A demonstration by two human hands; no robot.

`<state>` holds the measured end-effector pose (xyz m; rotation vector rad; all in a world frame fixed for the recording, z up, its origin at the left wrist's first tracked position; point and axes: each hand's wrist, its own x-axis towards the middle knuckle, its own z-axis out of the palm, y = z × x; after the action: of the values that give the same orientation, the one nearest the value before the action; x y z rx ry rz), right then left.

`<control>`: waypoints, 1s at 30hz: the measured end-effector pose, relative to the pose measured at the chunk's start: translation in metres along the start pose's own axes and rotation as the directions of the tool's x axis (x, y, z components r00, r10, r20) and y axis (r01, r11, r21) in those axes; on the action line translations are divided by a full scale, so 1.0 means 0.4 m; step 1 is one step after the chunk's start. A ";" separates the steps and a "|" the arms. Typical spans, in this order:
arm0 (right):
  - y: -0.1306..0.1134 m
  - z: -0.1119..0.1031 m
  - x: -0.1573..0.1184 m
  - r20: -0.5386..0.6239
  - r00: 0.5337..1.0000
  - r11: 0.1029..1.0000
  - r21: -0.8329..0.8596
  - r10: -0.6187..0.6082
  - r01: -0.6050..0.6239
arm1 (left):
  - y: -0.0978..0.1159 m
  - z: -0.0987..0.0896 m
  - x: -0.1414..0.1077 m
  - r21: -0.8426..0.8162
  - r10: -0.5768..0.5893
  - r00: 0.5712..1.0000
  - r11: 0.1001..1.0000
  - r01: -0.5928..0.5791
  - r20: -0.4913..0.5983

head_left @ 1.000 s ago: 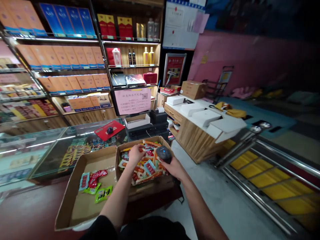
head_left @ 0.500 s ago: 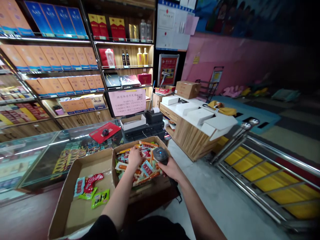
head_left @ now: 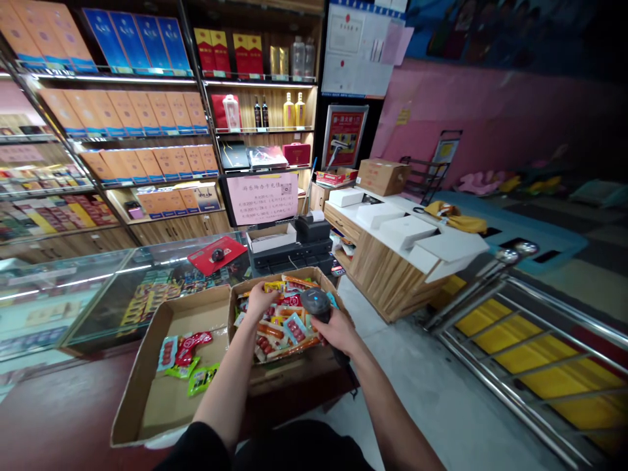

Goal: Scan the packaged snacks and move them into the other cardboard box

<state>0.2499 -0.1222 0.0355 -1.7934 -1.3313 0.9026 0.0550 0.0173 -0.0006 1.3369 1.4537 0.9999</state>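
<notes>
My right hand is wrapped round the grip of a black barcode scanner, whose head sits above the right part of a full cardboard box. Inside that box lie many wrapped snacks, such as sausage sticks and a blue-and-red packet. At the box's far left, my left hand has its fingers closed at the end of a yellow snack packet. A second cardboard box on the left holds a few packets: a red one, a blue-and-red one and green ones.
Behind the boxes stand a black receipt printer, a white tray and a monitor with a pink sign. A glass counter runs left, with a red folder on it. Metal railing stands at right.
The view has swung slightly left, so the scene sits further right. My left hand has shifted toward the far left of the full box, at the yellow packet. The scanner stays in my right hand.
</notes>
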 end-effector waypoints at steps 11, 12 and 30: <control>-0.014 0.007 -0.009 0.096 0.995 0.999 0.015 -0.038 0.037 | -0.039 -0.006 0.004 -0.432 -0.091 0.982 0.888 0.156 0.167; -0.017 0.006 -0.011 0.096 0.995 0.999 0.014 -0.036 0.035 | -0.040 -0.004 0.004 -0.418 -0.091 0.982 0.895 0.154 0.166; -0.020 -0.004 -0.015 0.090 0.996 0.998 0.058 -0.021 0.016 | -0.029 0.004 -0.001 -0.365 -0.083 0.971 0.917 0.163 0.225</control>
<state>0.2460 -0.1267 0.0439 -1.7118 -1.3626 1.0121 0.0534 0.0157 -0.0120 1.0170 1.1035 0.9712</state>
